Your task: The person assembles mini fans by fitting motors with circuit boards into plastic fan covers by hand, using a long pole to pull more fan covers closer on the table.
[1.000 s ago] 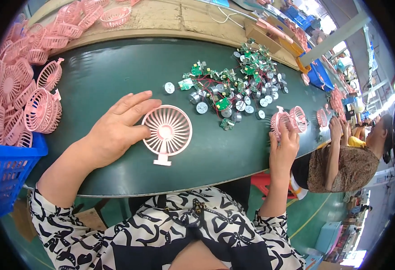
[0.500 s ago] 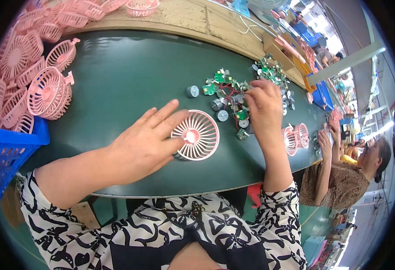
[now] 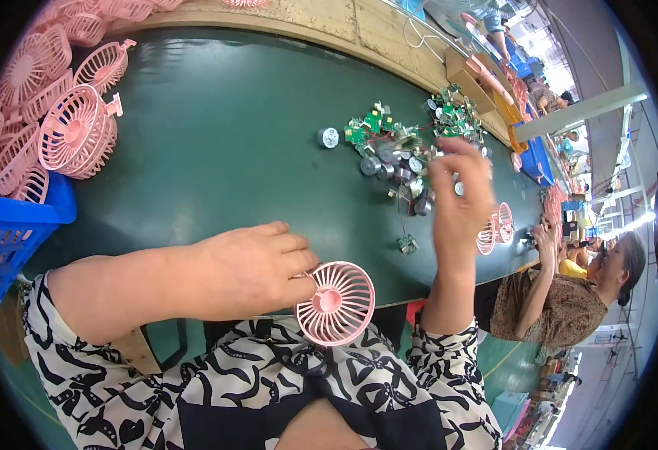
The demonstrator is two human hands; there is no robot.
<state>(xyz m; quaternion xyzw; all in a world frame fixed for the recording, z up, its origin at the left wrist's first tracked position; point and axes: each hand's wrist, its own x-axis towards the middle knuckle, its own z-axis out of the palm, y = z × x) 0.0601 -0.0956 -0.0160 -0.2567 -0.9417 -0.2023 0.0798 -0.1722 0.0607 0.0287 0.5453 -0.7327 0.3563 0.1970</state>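
1 pink cage (image 3: 331, 301) in left hand (image 3: 263, 268)

I log one top (image 3: 246, 375) on my feed: off-white cloth, printed throughout with black curling, ribbon-like strokes, some dotted with small pale specks. Left sleeve (image 3: 55, 322) and right sleeve (image 3: 453, 367) bear the same print and end around the elbow. Plain dark panels (image 3: 228, 429) flank the open, V-shaped neckline (image 3: 316, 399). I find the forearms (image 3: 138, 289), left hand (image 3: 258, 270) and right hand (image 3: 462, 180) bare, the last blurred.
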